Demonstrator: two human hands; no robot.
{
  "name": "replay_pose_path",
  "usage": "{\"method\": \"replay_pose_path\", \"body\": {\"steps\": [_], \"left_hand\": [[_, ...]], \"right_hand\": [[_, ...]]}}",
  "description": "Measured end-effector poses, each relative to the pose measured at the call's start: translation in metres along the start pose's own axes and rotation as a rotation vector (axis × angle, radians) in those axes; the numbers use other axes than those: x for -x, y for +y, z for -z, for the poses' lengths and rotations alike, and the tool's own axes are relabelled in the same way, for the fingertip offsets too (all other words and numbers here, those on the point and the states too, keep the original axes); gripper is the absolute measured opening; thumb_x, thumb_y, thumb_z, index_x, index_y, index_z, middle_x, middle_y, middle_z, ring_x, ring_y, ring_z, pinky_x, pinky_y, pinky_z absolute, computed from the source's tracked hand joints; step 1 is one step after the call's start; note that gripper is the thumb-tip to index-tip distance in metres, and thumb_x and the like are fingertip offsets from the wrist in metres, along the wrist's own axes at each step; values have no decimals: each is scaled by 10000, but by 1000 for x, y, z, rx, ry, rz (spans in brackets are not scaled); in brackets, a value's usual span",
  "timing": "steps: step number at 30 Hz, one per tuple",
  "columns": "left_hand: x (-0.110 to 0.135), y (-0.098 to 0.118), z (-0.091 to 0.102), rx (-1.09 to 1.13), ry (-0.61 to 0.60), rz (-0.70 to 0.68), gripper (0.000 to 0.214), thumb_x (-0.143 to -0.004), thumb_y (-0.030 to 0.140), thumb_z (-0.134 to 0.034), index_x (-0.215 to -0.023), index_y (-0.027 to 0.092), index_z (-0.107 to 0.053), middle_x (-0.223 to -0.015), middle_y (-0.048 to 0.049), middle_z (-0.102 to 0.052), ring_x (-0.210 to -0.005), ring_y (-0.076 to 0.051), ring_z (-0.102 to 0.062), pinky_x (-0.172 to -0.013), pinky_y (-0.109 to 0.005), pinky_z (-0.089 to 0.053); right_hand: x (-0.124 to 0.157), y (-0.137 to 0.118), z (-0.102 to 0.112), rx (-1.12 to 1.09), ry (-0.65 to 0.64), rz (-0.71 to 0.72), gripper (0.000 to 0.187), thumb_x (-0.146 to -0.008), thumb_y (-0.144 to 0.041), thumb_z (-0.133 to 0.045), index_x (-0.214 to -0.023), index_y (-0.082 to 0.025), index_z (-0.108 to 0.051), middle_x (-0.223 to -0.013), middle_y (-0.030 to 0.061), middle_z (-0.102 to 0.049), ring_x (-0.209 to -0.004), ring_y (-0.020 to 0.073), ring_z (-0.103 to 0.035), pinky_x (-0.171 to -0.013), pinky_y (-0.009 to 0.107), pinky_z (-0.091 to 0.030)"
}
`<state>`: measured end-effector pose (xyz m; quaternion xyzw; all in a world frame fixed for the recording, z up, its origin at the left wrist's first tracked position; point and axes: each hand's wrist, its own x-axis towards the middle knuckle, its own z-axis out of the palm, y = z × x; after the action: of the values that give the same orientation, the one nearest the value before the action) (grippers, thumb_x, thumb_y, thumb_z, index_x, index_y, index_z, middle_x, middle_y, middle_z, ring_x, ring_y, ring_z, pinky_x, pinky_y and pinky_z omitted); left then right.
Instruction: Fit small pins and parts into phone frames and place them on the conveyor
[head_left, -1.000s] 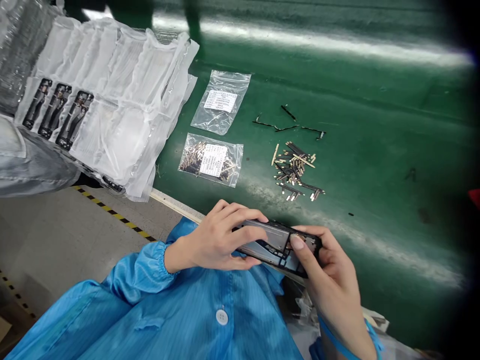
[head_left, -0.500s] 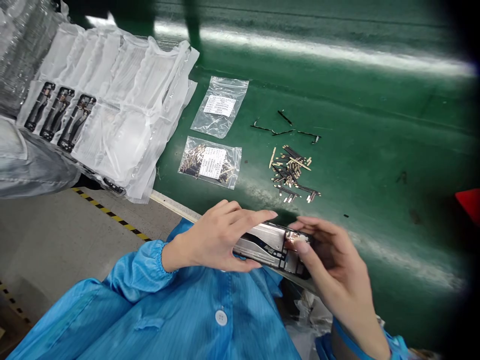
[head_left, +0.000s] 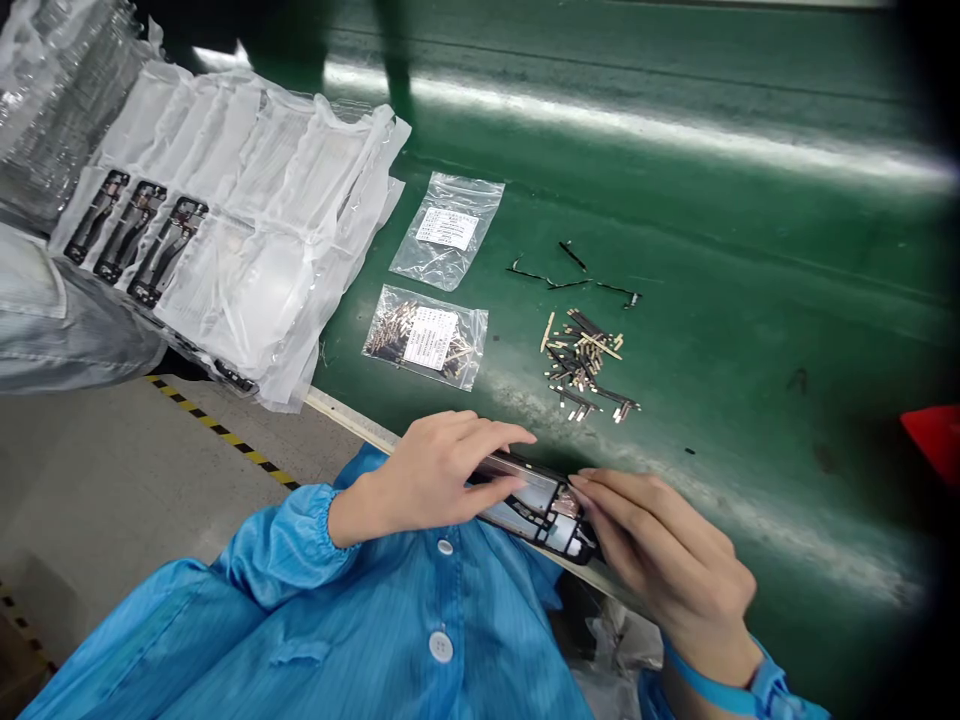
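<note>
A dark phone frame (head_left: 538, 505) with a silvery plate is held just above the near edge of the green work surface (head_left: 712, 300). My left hand (head_left: 427, 475) grips its left end, fingers curled over the top. My right hand (head_left: 664, 560) rests on its right end, fingertips pressed together on the frame's corner. Beyond the frame lies a small heap of gold-and-black strips (head_left: 585, 362).
Two clear labelled bags lie further back, the nearer bag (head_left: 426, 335) with small parts, the farther bag (head_left: 448, 230) nearly flat. A white plastic tray sheet (head_left: 240, 230) with dark frames is at left. Thin black strips (head_left: 574, 270) and a red object (head_left: 934, 440) are also there.
My right hand turned over, from cradling the frame's right end to pressing its fingertips down on that corner. The frame dropped lower and flatter. The view shifted slightly down.
</note>
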<state>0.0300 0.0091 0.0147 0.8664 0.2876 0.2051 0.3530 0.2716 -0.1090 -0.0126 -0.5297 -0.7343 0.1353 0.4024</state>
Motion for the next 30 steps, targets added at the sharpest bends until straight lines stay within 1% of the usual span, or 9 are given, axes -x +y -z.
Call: {"method": "replay_pose_path", "body": {"steps": [3, 6, 13, 17, 20, 24, 26, 28, 30], "left_hand": [[-1, 0, -4, 72, 99, 0, 242, -1055, 394, -675, -1197, 199, -681, -991, -11, -813, -834, -158, -722, -772, -322, -520], [-1, 0, -8, 93, 191, 4, 237, -1038, 448, -701, -1096, 218, -696, -928, 18, -821, -777, -139, -700, -752, -336, -484], [-2, 0, -18, 88, 358, -10, 228, -1020, 458, -723, -969, 237, -702, -841, 25, -827, -745, -157, -686, -768, -379, -446], [1, -3, -26, 77, 509, -128, 56, -1017, 266, -720, -982, 253, -678, -856, 54, -843, -738, -150, -688, -785, -378, -422], [6, -5, -30, 58, 581, -204, 154, -970, 112, -700, -924, 257, -672, -922, 86, -856, -736, -133, -684, -813, -379, -405], [14, -10, -32, -15, 586, -305, 190, -990, 120, -683, -843, 239, -680, -990, 66, -861, -773, -140, -680, -839, -378, -406], [16, -11, -32, -20, 577, -329, 173, -1009, 151, -660, -871, 241, -710, -1004, 46, -859, -782, -147, -667, -809, -361, -428], [16, -12, -31, -8, 518, -303, 184, -1010, 141, -616, -991, 259, -757, -998, 29, -853, -790, -152, -652, -756, -337, -452], [13, -10, -27, 4, 427, -262, 303, -983, 101, -571, -1118, 277, -778, -978, 11, -836, -794, -154, -644, -718, -320, -470]], "right_hand": [[0, -2, -1, -35, 69, 48, 568, -837, 90, -775, -1322, -202, -735, -1113, 101, -768, -934, 276, -775, -708, 392, -661], [-3, -4, 1, -52, 133, 54, 598, -804, 101, -798, -1307, -220, -750, -1071, 84, -766, -876, 266, -769, -648, 389, -645], [-9, -5, 5, -121, 114, 28, 466, -820, 100, -757, -1173, -205, -772, -1009, 75, -757, -828, 253, -752, -639, 392, -618], [-17, -15, 6, -159, 107, -87, 304, -862, 51, -745, -1028, -203, -760, -953, 60, -735, -799, 232, -731, -674, 391, -596], [-22, -20, 5, -215, 125, -168, 251, -884, 9, -755, -1000, -214, -751, -923, 52, -719, -788, 220, -708, -671, 377, -570], [-16, -20, -3, -369, 150, -295, 208, -895, -28, -767, -978, -216, -733, -893, 55, -697, -813, 219, -688, -686, 355, -567], [-10, -18, -7, -415, 170, -363, 208, -916, -62, -761, -1049, -219, -726, -921, 59, -704, -861, 220, -702, -724, 338, -596], [-4, -17, -9, -385, 113, -394, 255, -961, -138, -742, -1198, -224, -708, -1016, 72, -745, -927, 218, -741, -795, 313, -632], [-1, -16, -6, -303, -5, -366, 254, -1017, -229, -699, -1271, -230, -688, -1089, 69, -782, -934, 199, -780, -834, 259, -642]]}}
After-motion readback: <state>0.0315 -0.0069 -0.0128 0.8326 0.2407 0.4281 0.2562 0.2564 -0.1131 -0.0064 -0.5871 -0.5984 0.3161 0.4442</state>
